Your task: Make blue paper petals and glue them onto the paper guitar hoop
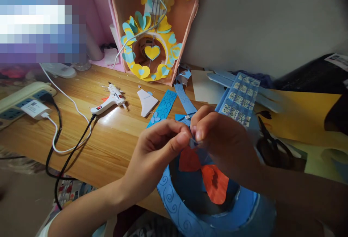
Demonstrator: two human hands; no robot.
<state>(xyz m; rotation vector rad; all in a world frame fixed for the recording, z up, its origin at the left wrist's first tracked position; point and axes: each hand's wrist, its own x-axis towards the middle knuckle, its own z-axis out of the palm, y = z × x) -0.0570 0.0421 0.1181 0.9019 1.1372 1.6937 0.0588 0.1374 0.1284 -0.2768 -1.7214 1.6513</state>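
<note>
Both hands (156,148) (224,139) pinching small bluish piece (193,142); cluttered wooden desk (119,146), grey wall (266,26) behind.

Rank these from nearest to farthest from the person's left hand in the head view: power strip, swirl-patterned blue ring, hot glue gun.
From the left hand:
1. Swirl-patterned blue ring: just below the hand in the picture.
2. Hot glue gun: up and to the left.
3. Power strip: farthest, at the picture's left edge.
</note>
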